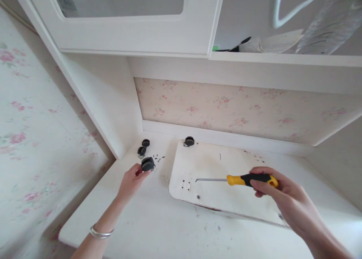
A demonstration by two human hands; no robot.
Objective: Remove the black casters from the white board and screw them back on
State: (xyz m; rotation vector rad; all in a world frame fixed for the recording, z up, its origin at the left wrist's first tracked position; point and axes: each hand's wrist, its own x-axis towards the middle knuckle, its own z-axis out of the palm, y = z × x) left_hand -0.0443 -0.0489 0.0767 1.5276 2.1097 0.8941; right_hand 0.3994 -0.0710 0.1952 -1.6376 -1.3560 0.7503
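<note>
My left hand (131,180) grips a black caster wheel (148,164) between thumb and fingers, above the left part of the desk. In my right hand (287,195) is a yellow and black screwdriver (236,180), its shaft pointing left over a white board (226,161). A small dark screw seems to be at its tip. Four-cornered screw holes (186,185) mark the board's near left corner. Another caster (189,141) stands at the board's far left corner. Two more casters, one behind (145,142) and one in front (141,150), lie beyond my left hand.
Several loose screws (158,158) lie on the white desk (135,217) beside the casters. A cabinet door (135,36) and an open shelf (283,59) with a plastic bottle (329,23) overhang the desk. A side panel (96,96) bounds the left.
</note>
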